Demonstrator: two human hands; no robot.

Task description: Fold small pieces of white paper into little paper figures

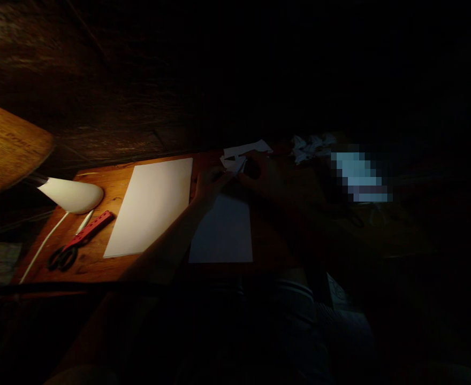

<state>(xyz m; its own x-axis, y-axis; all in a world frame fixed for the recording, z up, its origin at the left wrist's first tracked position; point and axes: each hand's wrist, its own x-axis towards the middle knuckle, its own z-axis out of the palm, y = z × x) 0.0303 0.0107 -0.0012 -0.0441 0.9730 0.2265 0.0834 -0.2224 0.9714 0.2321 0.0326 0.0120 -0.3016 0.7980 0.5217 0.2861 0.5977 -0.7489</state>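
Note:
Between my hands, over the dark far part of the table, is a small piece of folded white paper (234,163). My left hand (210,182) pinches its left side, and my right hand (263,174) closes on its right side. Shadow hides most of the fingers. Just beyond lie white paper strips (247,147). A single white sheet (222,235) lies below my hands. To the left, under the lamplight, rests a stack of white paper (154,206). Several folded paper pieces (311,147) sit in a cluster at the far right.
A white lamp (73,195) with a cord stands at the left of the wooden table (95,262). Near it lie scissors (62,258) with black handles and a red perforated strip (93,226). A bright pixelated screen (359,176) is on the right, where the surroundings are very dark.

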